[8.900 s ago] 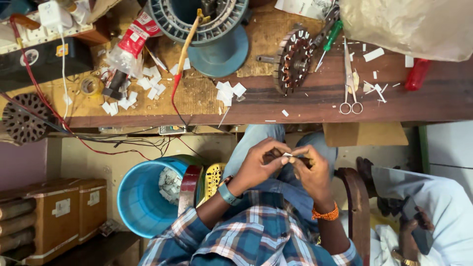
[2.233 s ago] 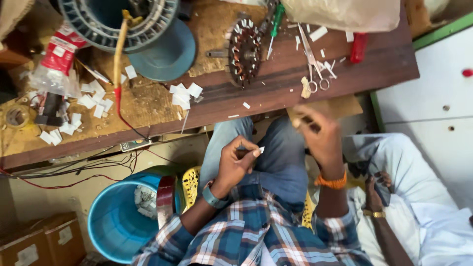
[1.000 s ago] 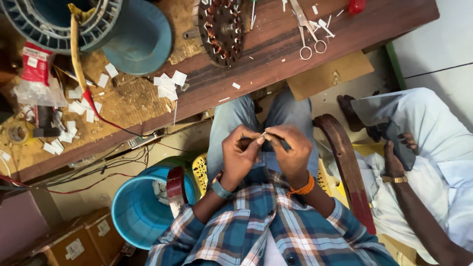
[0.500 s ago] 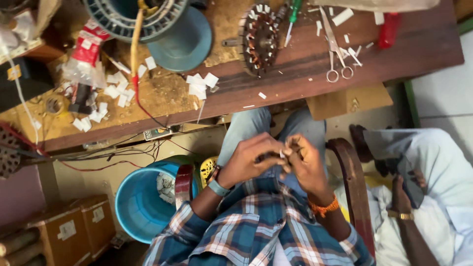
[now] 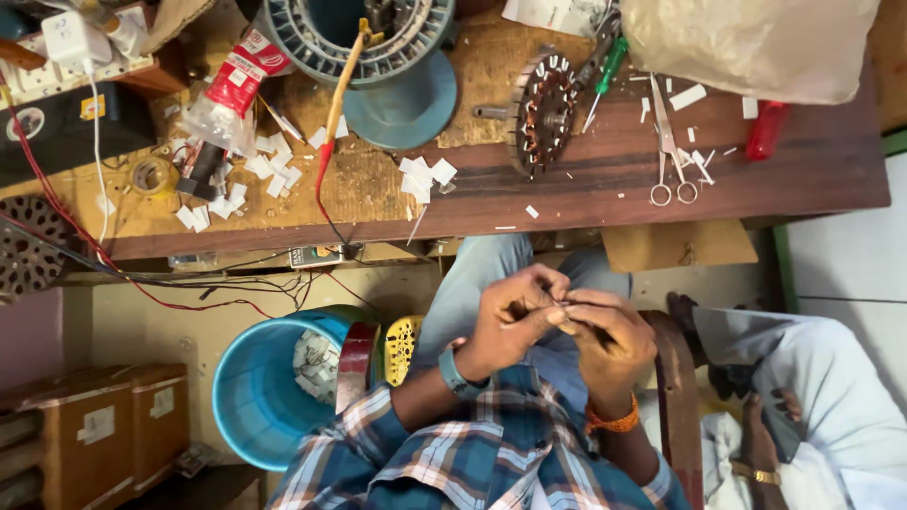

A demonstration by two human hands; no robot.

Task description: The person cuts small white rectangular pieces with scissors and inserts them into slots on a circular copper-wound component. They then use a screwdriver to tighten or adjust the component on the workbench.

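The left hand [image 5: 510,316] and the right hand [image 5: 605,338] are meeting over the person's lap, fingertips pinching together on something too small to make out. Above them, toward twelve o'clock, a wooden workbench [image 5: 586,184] is carrying a copper-wound stator [image 5: 540,113], scissors [image 5: 669,151] at about one o'clock and white paper scraps [image 5: 425,177], while a teal motor housing [image 5: 364,47] is standing at eleven o'clock. A blue bucket [image 5: 255,397] is sitting at nine o'clock from the hands, and another person's arm [image 5: 756,453] is resting at four o'clock.
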